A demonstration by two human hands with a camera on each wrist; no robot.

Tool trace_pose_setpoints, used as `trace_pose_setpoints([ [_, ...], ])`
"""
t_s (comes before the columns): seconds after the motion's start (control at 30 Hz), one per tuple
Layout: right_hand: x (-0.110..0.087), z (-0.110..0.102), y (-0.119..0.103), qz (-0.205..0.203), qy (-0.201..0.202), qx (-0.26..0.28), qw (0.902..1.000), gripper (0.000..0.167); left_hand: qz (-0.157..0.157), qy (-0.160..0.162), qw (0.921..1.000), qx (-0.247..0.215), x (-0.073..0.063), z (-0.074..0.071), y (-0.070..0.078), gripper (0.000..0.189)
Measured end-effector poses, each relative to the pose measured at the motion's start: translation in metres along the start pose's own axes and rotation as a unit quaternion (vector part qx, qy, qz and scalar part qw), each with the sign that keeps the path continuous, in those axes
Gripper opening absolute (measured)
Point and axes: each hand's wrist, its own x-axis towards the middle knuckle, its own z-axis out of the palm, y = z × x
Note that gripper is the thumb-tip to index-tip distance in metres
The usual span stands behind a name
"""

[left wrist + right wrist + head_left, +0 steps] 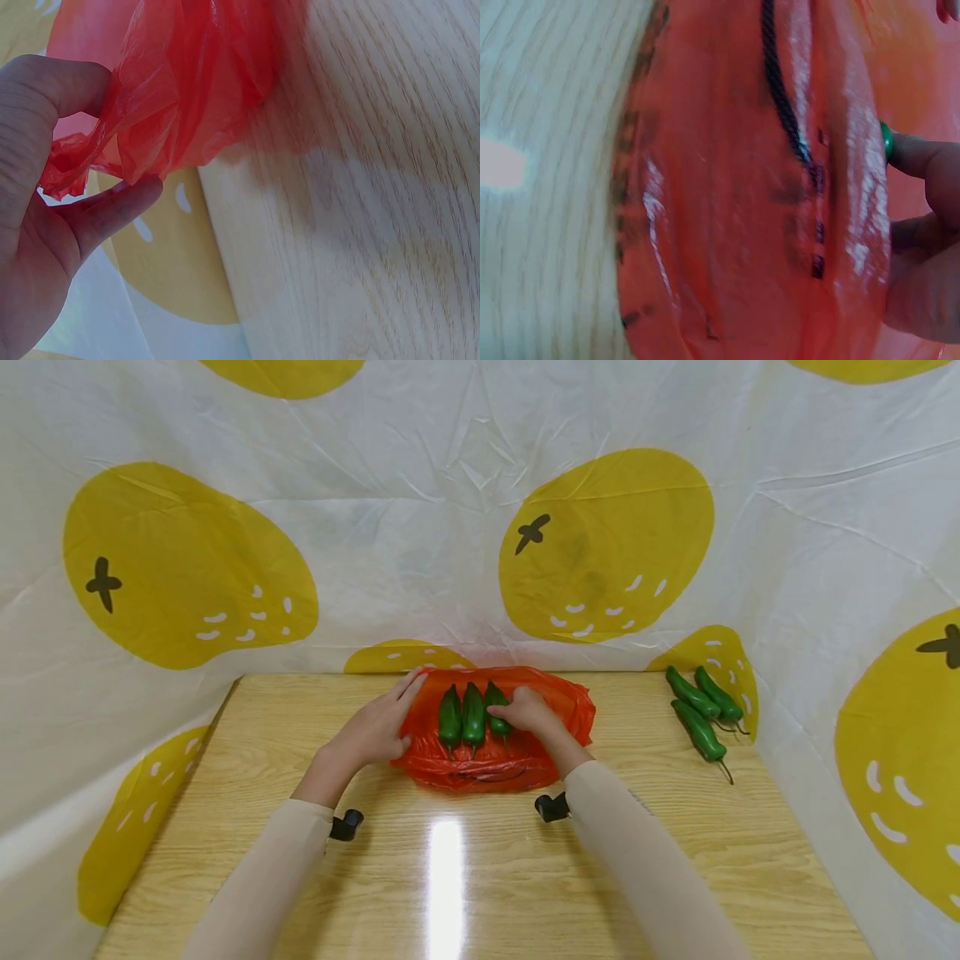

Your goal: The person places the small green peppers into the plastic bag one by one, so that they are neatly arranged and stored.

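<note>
A red plastic bag [517, 771] lies spread on the table, a dark cord [779, 97] running along its near side in the right wrist view. Three green peppers rest side by side on it: a left pepper [449, 720], a middle pepper [473, 717] and a right pepper [496, 702]. My right hand [529, 710] pinches the right pepper, its stem towards me; in the right wrist view the bag's fold hides most of it. At the bag's left edge, my left hand [378, 722] holds the plastic between thumb [79, 86] and fingers [124, 206].
Three more green peppers [699, 731] lie at the table's back right. Around the wooden table [375, 877] hangs a white cloth [390, 552] with yellow fruit prints, close behind the bag. Dark wrist cameras [347, 825] sit below both hands.
</note>
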Motion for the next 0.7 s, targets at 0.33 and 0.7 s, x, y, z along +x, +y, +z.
trace_pose_setpoints([
  [0.33,0.000,0.011,0.001,0.016,0.014,0.005,0.9998,0.048,-0.002,-0.007,0.9999,-0.009,0.002,-0.002,0.001,0.115],
  [0.7,-0.002,0.012,0.005,0.021,-0.012,0.019,0.9995,0.047,0.006,0.002,0.9999,-0.011,0.003,-0.002,0.001,0.115],
])
